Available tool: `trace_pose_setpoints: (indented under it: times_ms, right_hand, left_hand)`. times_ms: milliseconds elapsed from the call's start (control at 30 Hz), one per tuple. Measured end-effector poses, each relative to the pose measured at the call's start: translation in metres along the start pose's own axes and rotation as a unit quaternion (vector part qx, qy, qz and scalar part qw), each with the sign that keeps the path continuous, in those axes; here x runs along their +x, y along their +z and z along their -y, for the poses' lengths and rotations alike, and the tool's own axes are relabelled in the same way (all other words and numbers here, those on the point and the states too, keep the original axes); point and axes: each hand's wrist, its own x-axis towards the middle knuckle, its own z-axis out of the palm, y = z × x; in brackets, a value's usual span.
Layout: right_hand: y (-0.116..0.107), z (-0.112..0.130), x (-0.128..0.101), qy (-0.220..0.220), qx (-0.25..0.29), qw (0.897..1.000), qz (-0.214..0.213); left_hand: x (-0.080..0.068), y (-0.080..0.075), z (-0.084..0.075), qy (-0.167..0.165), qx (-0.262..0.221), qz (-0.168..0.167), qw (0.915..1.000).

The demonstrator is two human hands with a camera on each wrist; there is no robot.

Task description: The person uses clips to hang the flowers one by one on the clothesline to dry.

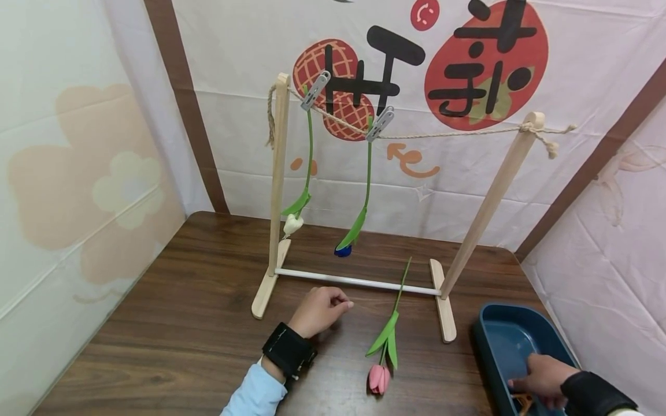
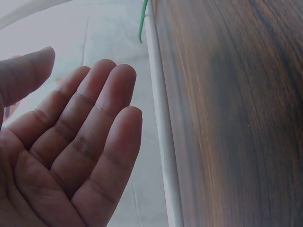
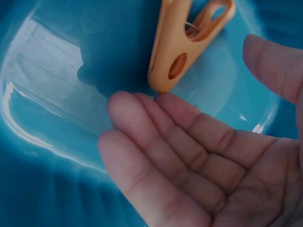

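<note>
— Right wrist view: where's the orange clothespin (image 3: 182,45)?
— Lying in the blue tray (image 3: 42,94), at twelve o'clock of the right hand (image 3: 189,165), whose grip is wide, empty.
— Next?
— Likely pinching it. Left hand (image 1: 317,311) rests relaxed on the tabletop (image 1: 171,323), pink tulip (image 1: 380,378) at four o'clock.

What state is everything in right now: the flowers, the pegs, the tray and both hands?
White flower: hanging, pegged to the string.
Blue flower: hanging, pegged.
Pink tulip: lying on the table.
Orange peg: loose in the tray.
Blue tray: holds the peg.
Left hand: empty.
Right hand: open, in the tray.
</note>
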Motion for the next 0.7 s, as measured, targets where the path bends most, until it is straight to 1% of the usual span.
trace_pose_setpoints:
  times_ms: [300, 500, 600, 633, 700]
  right_hand:
    - [0.008, 0.002, 0.0, 0.014, 0.012, 1.0, 0.008]
    - [0.011, 0.002, 0.001, 0.007, 0.02, 1.0, 0.01]
    - [0.015, -0.004, 0.01, 0.0, 0.017, 1.0, 0.012]
    - [0.016, -0.008, 0.014, -0.005, 0.015, 1.0, 0.013]
    - [0.02, -0.02, 0.026, -0.009, 0.029, 0.999, 0.018]
  left_hand:
    - [0.001, 0.0, 0.0, -0.005, 0.003, 0.004, 1.0]
    - [0.001, 0.0, 0.0, -0.006, 0.005, 0.004, 1.0]
    - [0.001, 0.0, 0.0, -0.007, 0.003, 0.004, 1.0]
    - [0.001, 0.0, 0.0, -0.007, 0.002, 0.004, 1.0]
    - [0.001, 0.0, 0.0, -0.007, 0.002, 0.004, 1.0]
